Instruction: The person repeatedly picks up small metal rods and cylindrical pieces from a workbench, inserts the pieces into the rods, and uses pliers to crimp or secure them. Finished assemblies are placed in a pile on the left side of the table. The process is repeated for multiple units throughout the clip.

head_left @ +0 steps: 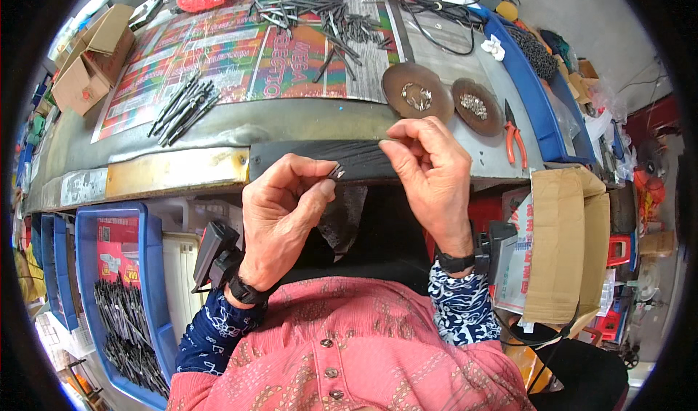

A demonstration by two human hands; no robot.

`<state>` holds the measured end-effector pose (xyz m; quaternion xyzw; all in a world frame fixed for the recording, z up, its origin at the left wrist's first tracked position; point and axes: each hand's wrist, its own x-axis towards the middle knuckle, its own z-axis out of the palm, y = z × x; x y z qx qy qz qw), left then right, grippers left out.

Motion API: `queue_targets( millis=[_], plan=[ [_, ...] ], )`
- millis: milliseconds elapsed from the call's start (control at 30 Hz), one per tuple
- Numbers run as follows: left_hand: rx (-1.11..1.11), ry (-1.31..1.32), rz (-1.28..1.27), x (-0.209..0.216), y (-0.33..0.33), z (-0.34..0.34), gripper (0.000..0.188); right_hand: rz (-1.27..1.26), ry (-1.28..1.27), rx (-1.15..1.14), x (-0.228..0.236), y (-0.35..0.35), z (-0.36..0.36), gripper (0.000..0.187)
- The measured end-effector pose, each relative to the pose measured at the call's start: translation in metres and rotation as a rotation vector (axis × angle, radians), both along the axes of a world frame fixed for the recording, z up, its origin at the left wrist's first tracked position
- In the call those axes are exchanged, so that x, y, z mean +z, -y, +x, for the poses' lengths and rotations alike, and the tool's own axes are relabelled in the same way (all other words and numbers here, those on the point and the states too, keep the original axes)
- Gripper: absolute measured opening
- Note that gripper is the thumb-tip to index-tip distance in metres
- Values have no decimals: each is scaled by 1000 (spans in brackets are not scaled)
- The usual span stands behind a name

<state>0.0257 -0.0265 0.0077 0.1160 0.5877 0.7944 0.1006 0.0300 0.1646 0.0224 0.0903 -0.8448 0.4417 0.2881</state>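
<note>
Near the front edge of the bench, my left hand [280,211] pinches a small black part [337,170] between thumb and forefinger; a shiny metal bit shows at its end. To its right, my right hand [435,175] is raised with thumb and fingertips brought together; whatever they hold is too small to make out. Just beyond it stand two round brown dishes, the larger dish [393,84] and the smaller dish [488,124], each with small shiny metal pieces inside. Red-handled pliers [516,140] lie right of the dishes.
Slim black parts lie in a bundle [182,109] at left and in a loose pile [342,26] at the back. A blue bin [156,266] at lower left holds many more. Cardboard boxes stand far left [91,66] and right [556,244]. A blue tray [542,98] lines the right side.
</note>
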Motion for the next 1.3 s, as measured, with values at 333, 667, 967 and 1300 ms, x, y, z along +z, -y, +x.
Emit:
queue_targets(
  millis=[333,667,967,1300],
  plan=[
    [29,-57,-31,-1,4,-22,14,387,50,-142,22,-66,-67,14],
    [52,-46,-32,-9,3,-33,12,626,1,-62,8,-87,-151,10],
    [54,-31,-28,-8,4,-34,11,844,41,-117,-11,-88,-198,11],
    [69,-35,-53,-10,4,-34,10,860,-86,-34,-20,-94,-206,5]
  ],
)
